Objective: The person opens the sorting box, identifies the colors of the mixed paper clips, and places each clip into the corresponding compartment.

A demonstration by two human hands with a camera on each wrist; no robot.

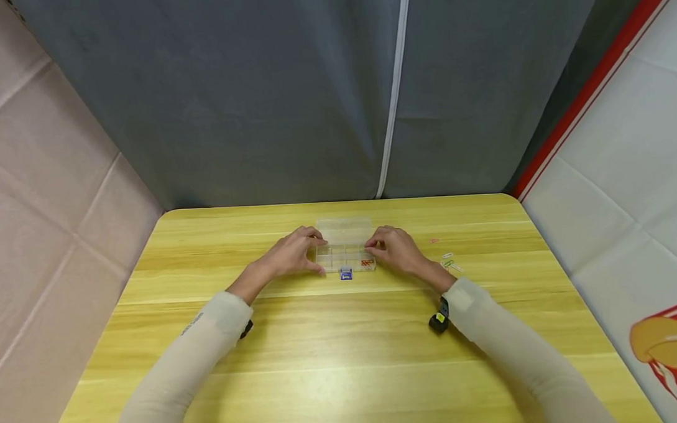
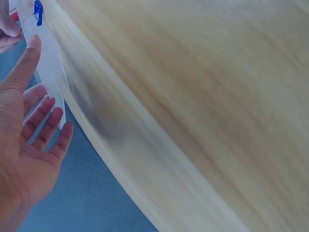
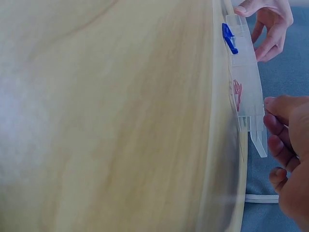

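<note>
Hands: our left hand [image 1: 289, 253] and right hand [image 1: 396, 248] touch the ends of the clear box [image 1: 345, 253] (lid up) mid-surface [image 1: 343, 336], fingers loosely bent. We think closing the lid comes next, gently.

The table [image 1: 343, 336] is yellow wood with paler and darker grain running in long bands. The compartment box [image 1: 345, 253] on it is clear, colourless plastic with a blue latch [image 1: 346, 274] at its front edge; red paper clips [image 1: 366, 262] show through one compartment. Beside it on the table lie loose clips [image 1: 448, 260] in pale green, white and pink. Both sleeves [image 1: 197, 347] are cream. The backdrop [image 1: 256, 96] is grey-blue with a white strip.
</note>
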